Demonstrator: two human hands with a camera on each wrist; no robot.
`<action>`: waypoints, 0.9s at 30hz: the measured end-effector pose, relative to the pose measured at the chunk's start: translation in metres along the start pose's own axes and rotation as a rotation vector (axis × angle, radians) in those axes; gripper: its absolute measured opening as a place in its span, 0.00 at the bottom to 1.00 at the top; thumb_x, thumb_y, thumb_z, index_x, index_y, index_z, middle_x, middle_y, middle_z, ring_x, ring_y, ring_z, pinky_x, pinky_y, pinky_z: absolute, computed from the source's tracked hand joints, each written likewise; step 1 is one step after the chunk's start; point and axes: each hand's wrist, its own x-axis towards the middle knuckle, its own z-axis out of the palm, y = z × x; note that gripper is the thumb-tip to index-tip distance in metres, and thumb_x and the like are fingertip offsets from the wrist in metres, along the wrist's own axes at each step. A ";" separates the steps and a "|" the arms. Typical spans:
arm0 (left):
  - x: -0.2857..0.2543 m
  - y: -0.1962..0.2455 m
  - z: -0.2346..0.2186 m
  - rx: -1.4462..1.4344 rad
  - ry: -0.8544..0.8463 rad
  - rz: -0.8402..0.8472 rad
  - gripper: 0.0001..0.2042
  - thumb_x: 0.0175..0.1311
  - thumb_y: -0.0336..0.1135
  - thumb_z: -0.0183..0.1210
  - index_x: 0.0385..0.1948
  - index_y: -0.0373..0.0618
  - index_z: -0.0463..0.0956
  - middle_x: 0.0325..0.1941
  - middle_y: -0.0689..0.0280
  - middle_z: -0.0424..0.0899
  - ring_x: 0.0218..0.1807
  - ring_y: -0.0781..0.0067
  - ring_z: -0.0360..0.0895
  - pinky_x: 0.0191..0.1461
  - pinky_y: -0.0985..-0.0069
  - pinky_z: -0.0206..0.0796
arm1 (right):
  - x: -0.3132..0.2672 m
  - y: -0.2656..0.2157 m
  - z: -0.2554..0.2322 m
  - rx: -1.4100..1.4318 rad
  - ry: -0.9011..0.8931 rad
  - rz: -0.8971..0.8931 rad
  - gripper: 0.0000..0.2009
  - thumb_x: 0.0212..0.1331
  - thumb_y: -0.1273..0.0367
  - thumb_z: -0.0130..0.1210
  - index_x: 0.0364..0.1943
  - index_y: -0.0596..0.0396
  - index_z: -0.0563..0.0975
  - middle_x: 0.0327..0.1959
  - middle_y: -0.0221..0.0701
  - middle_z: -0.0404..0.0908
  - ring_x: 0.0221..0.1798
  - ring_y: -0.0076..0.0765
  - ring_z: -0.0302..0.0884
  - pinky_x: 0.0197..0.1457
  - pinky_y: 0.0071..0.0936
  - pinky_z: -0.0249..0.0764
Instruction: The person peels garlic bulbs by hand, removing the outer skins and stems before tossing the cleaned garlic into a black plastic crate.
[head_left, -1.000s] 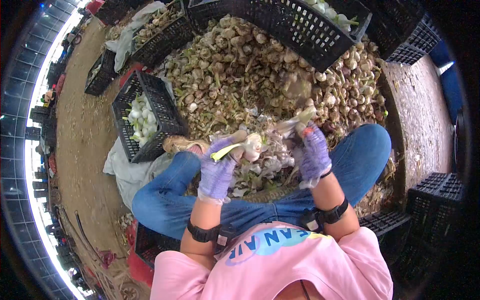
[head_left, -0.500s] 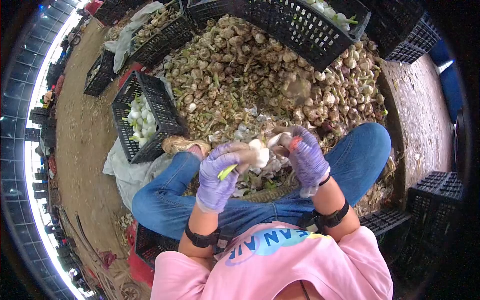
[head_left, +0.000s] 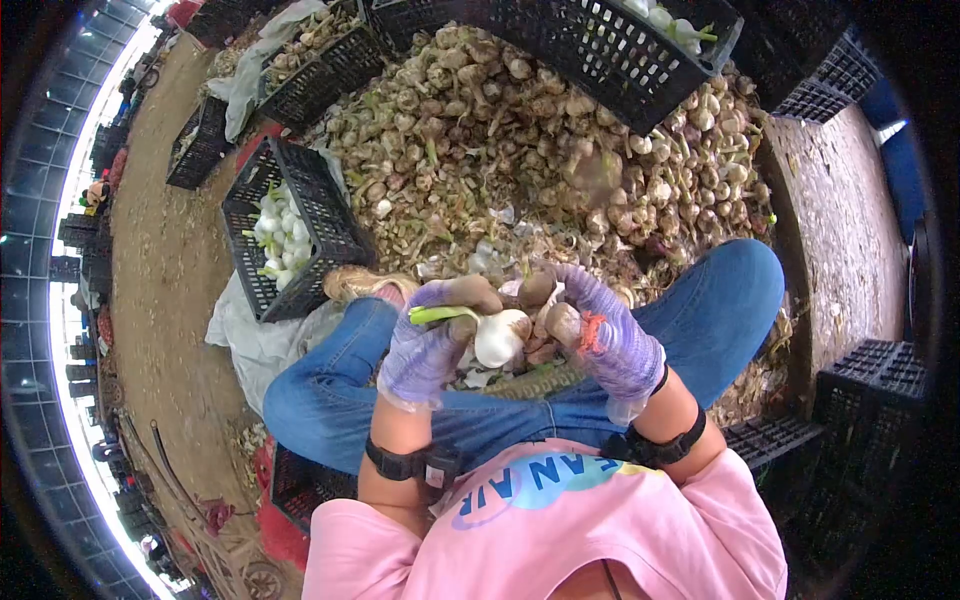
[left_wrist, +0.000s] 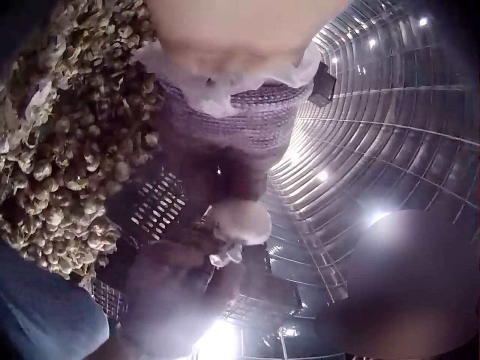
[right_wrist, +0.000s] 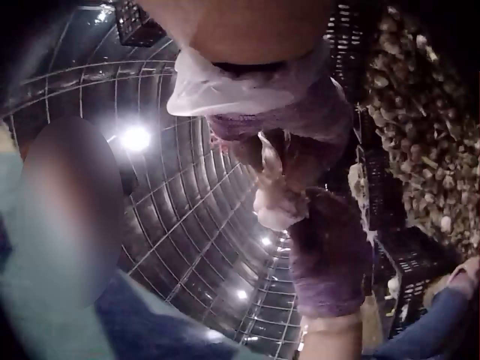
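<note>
Gripping a garlic bulb (head_left: pixel 500 337) by its green stalk above the lap, the left hand (head_left: pixel 428 345) holds firm while the right hand (head_left: pixel 600 335) pinches its skin. A hard tug could likely snap the stalk, dropping the bulb onto the pile's near edge.

The garlic heap (head_left: pixel 520 130) lies in front of the seated person's knees. A crate (head_left: pixel 285 230) with bulbs in it stands left of the heap, a second crate (head_left: pixel 600 50) rests on its far side, and stacked crates (head_left: pixel 870 390) stand to its right
</note>
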 end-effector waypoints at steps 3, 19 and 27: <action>-0.004 0.002 -0.005 -0.008 -0.060 -0.049 0.19 0.49 0.43 0.65 0.37 0.38 0.77 0.38 0.63 0.80 0.44 0.70 0.77 0.51 0.74 0.67 | 0.002 0.004 -0.002 -0.229 0.076 0.030 0.21 0.52 0.59 0.59 0.44 0.58 0.71 0.35 0.29 0.75 0.34 0.21 0.73 0.36 0.20 0.71; -0.007 -0.002 0.007 -0.103 0.150 -0.111 0.21 0.50 0.47 0.63 0.37 0.39 0.73 0.35 0.61 0.79 0.38 0.71 0.77 0.42 0.74 0.71 | 0.001 0.009 0.000 0.069 0.015 0.121 0.21 0.51 0.68 0.60 0.48 0.60 0.68 0.40 0.32 0.74 0.41 0.26 0.74 0.45 0.26 0.73; -0.013 -0.019 0.014 -0.337 0.230 -0.178 0.17 0.55 0.37 0.58 0.44 0.38 0.70 0.40 0.60 0.78 0.42 0.68 0.77 0.46 0.72 0.71 | 0.004 0.010 0.005 -0.301 0.089 -0.196 0.12 0.53 0.70 0.57 0.40 0.60 0.74 0.30 0.29 0.75 0.34 0.23 0.74 0.40 0.22 0.72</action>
